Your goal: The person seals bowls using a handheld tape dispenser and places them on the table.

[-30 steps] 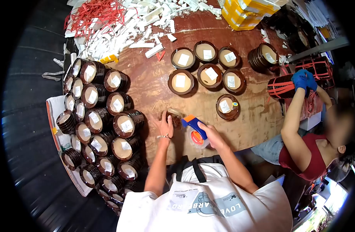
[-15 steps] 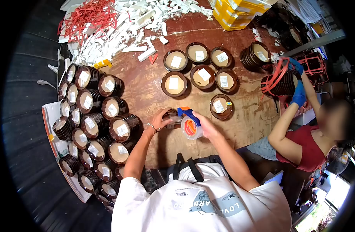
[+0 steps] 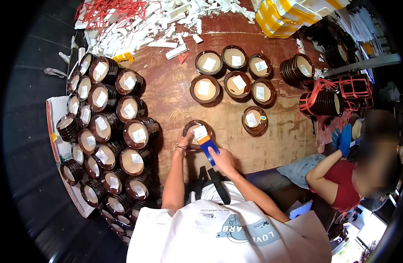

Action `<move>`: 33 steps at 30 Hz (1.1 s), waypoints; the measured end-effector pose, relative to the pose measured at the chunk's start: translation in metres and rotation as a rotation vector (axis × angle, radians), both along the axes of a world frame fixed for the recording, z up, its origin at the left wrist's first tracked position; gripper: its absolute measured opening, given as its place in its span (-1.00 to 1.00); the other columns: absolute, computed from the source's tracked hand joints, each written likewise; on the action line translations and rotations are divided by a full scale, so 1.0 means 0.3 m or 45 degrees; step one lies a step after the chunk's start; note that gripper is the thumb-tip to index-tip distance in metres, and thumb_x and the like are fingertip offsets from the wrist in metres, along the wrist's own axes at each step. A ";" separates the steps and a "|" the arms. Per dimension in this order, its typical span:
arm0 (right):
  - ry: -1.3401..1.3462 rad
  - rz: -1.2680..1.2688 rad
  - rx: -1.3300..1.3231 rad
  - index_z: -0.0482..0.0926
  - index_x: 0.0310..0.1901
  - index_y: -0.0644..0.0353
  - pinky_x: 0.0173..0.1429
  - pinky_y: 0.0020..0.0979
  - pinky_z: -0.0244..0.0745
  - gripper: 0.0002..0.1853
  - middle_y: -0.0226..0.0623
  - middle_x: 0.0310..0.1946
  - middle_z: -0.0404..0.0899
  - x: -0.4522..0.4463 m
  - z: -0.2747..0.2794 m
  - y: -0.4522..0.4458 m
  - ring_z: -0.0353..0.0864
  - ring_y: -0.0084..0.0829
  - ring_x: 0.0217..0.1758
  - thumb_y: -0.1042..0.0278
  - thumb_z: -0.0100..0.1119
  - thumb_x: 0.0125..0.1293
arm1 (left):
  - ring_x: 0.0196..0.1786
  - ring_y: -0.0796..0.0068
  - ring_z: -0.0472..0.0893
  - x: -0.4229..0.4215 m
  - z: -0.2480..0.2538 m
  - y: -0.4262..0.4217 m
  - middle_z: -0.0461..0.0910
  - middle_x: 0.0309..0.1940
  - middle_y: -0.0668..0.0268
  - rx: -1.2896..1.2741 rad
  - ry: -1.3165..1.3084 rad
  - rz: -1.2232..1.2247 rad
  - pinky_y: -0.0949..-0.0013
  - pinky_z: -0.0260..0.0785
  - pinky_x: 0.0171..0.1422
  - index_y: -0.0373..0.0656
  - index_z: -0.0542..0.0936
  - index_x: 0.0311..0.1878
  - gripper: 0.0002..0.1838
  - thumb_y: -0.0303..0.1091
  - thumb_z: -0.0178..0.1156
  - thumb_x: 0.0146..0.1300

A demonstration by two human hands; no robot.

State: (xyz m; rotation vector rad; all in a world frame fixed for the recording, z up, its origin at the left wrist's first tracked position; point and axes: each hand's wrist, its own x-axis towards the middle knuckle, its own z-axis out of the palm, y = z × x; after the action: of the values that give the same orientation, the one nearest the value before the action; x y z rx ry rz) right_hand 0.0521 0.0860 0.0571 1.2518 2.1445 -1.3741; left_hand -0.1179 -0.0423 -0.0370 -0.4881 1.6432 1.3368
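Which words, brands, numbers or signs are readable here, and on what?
"LOV", upside down on the white shirt; further letters unclear.
"ARB", also on the shirt; neighbouring letters lost in folds.
Too small to read: white labels on brown dishes, a yellow-and-blue sticker, the shirt's small print.

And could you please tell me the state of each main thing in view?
Dish: tan centre up, labelled, left hand on its edge.
Tape dispenser: in the right hand, orange end over the dish.
Stacks at far left: crowded together, labelled.
Nearest red-strapped stack: loosely looped.
Red strips: tangled.
White pieces: scattered.
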 end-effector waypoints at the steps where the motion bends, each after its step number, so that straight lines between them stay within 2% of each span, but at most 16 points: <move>1: -0.036 0.048 0.126 0.72 -0.32 0.28 -0.31 -0.13 0.53 -0.39 -0.01 -0.52 0.68 0.034 -0.006 -0.016 0.71 -0.08 -0.46 -0.27 0.20 0.35 | -0.04 0.18 0.69 -0.014 -0.050 -0.042 0.62 -0.01 0.14 0.039 -0.122 -0.059 0.01 0.71 -0.26 -0.16 0.44 0.28 -0.38 -0.05 0.40 0.29; 2: -0.035 0.059 0.129 0.72 -0.32 0.28 -0.31 -0.13 0.53 -0.39 -0.01 -0.52 0.68 0.062 -0.001 -0.017 0.71 -0.08 -0.46 -0.27 0.20 0.35 | -0.05 0.17 0.69 -0.016 -0.108 -0.071 0.62 -0.03 0.15 0.076 -0.239 -0.117 -0.03 0.72 -0.34 -0.17 0.45 0.27 -0.39 -0.05 0.39 0.29; 3: -0.018 0.042 0.054 0.72 -0.33 0.29 -0.30 -0.15 0.54 -0.39 -0.05 -0.54 0.67 0.095 0.002 -0.005 0.71 -0.12 -0.45 -0.26 0.19 0.36 | -0.04 0.17 0.73 0.008 -0.129 -0.084 0.64 0.01 0.12 0.235 -0.105 -0.113 -0.05 0.74 -0.28 -0.17 0.49 0.27 -0.40 -0.01 0.37 0.31; 5: 0.022 -0.042 -0.212 0.72 -0.34 0.29 -0.29 -0.22 0.52 -0.41 -0.15 -0.59 0.65 0.181 -0.041 0.005 0.68 -0.25 -0.48 -0.22 0.17 0.39 | -0.03 0.18 0.74 0.056 -0.102 -0.103 0.67 0.05 0.13 0.153 -0.219 -0.026 -0.02 0.74 -0.24 -0.13 0.53 0.27 -0.41 0.05 0.32 0.34; 7: 0.040 -0.047 -0.169 0.71 -0.34 0.30 -0.31 -0.25 0.51 -0.42 -0.19 -0.60 0.64 0.228 -0.026 -0.011 0.66 -0.30 -0.50 -0.20 0.17 0.40 | 0.01 0.19 0.76 0.091 -0.124 -0.123 0.69 0.10 0.14 0.134 -0.372 0.085 0.04 0.75 -0.18 -0.08 0.57 0.28 -0.40 0.16 0.26 0.37; 14: 0.058 -0.057 -0.168 0.72 -0.32 0.32 -0.33 -0.27 0.47 -0.45 -0.19 -0.60 0.63 0.231 0.009 0.014 0.63 -0.38 -0.52 -0.15 0.21 0.40 | 0.05 0.18 0.75 0.122 -0.054 -0.117 0.67 0.15 0.11 0.152 -0.433 0.098 0.04 0.75 -0.17 -0.06 0.53 0.34 -0.33 0.24 0.20 0.37; 16: 0.046 -0.091 -0.173 0.73 -0.31 0.32 -0.33 -0.27 0.47 -0.45 -0.20 -0.60 0.63 0.205 0.103 0.020 0.61 -0.39 -0.53 -0.15 0.21 0.40 | 0.04 0.23 0.74 0.144 -0.027 -0.101 0.70 0.08 0.14 0.169 -0.439 0.159 0.03 0.74 -0.14 -0.09 0.53 0.32 -0.38 0.13 0.26 0.38; 18: -0.009 0.081 -0.038 0.73 -0.31 0.35 -0.34 -0.30 0.47 -0.46 -0.23 -0.62 0.61 0.188 0.205 0.045 0.58 -0.45 -0.54 -0.11 0.21 0.42 | -0.01 0.28 0.73 0.171 -0.004 -0.069 0.69 0.02 0.18 0.147 -0.010 0.221 0.14 0.69 -0.08 -0.18 0.53 0.27 -0.43 -0.01 0.35 0.34; 19: 0.049 0.047 -0.107 0.72 -0.33 0.37 -0.33 -0.32 0.48 -0.47 -0.30 -0.62 0.59 0.201 0.222 0.062 0.55 -0.49 -0.55 -0.07 0.21 0.43 | 0.00 0.34 0.69 0.197 -0.171 -0.110 0.67 -0.01 0.18 0.076 0.175 0.121 0.26 0.59 0.07 -0.20 0.53 0.23 -0.47 -0.14 0.38 0.31; 20: 0.114 -0.057 -0.218 0.72 -0.34 0.37 -0.37 -0.39 0.46 -0.52 -0.36 -0.60 0.62 0.201 0.263 0.082 0.56 -0.55 -0.54 0.01 0.21 0.46 | 0.00 0.34 0.69 0.216 -0.189 -0.117 0.67 -0.01 0.18 0.077 0.170 0.126 0.26 0.59 0.07 -0.20 0.53 0.23 -0.47 -0.14 0.38 0.31; 22: 0.196 -0.270 -0.430 0.71 -0.37 0.36 -0.39 -0.32 0.43 -0.45 -0.29 -0.65 0.59 0.195 0.276 0.113 0.58 -0.50 -0.55 -0.11 0.23 0.40 | 0.05 0.31 0.66 0.238 -0.224 -0.125 0.68 0.02 0.13 0.146 0.470 0.018 0.30 0.48 0.19 -0.19 0.52 0.24 -0.43 -0.10 0.42 0.26; 23: 0.190 -0.239 -0.386 0.71 -0.36 0.37 -0.41 -0.37 0.42 -0.48 -0.35 -0.64 0.59 0.186 0.286 0.141 0.55 -0.58 -0.54 -0.05 0.24 0.41 | 0.06 0.25 0.66 0.255 -0.356 -0.156 0.68 0.03 0.11 -0.002 0.587 -0.077 0.27 0.47 0.21 -0.23 0.51 0.24 -0.37 -0.05 0.44 0.22; 27: 0.247 -0.422 -0.646 0.74 -0.25 0.33 -0.38 -0.46 0.45 -0.54 -0.39 -0.52 0.66 0.108 0.425 0.154 0.58 -0.61 -0.51 0.01 0.15 0.52 | 0.12 0.17 0.66 0.264 -0.285 -0.125 0.68 0.06 0.06 -0.014 0.651 -0.093 0.23 0.46 0.25 -0.24 0.50 0.25 -0.32 -0.02 0.46 0.19; 29: 0.278 -0.750 -0.947 0.71 -0.22 0.32 -0.34 -0.54 0.44 -0.55 -0.38 -0.46 0.67 0.098 0.428 0.143 0.57 -0.64 -0.46 0.02 0.12 0.56 | 0.17 0.10 0.65 0.272 -0.219 -0.119 0.66 0.10 0.00 -0.165 0.678 -0.207 0.21 0.46 0.27 -0.23 0.49 0.27 -0.33 -0.05 0.45 0.20; 32: 0.468 -0.907 -0.909 0.71 -0.26 0.28 -0.31 -0.58 0.40 -0.56 -0.39 -0.47 0.66 -0.021 0.504 0.172 0.55 -0.66 -0.45 0.02 0.13 0.55 | 0.17 0.01 0.66 0.304 -0.088 -0.113 0.66 0.11 -0.05 -0.157 0.758 -0.194 0.15 0.48 0.26 -0.19 0.48 0.29 -0.35 -0.09 0.44 0.22; 33: 0.496 -0.754 -0.891 0.71 -0.28 0.25 -0.32 -0.57 0.41 -0.56 -0.42 -0.48 0.65 -0.037 0.486 0.213 0.53 -0.65 -0.48 0.01 0.13 0.55 | 0.17 0.01 0.66 0.319 -0.079 -0.121 0.66 0.11 -0.05 -0.153 0.757 -0.199 0.15 0.48 0.26 -0.19 0.48 0.29 -0.35 -0.09 0.44 0.22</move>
State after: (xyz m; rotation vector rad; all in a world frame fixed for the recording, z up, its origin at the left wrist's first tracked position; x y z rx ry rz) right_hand 0.0409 0.1500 0.2027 1.4266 1.2541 -2.4929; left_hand -0.0222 -0.0785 -0.0608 -0.0166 2.2023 1.3445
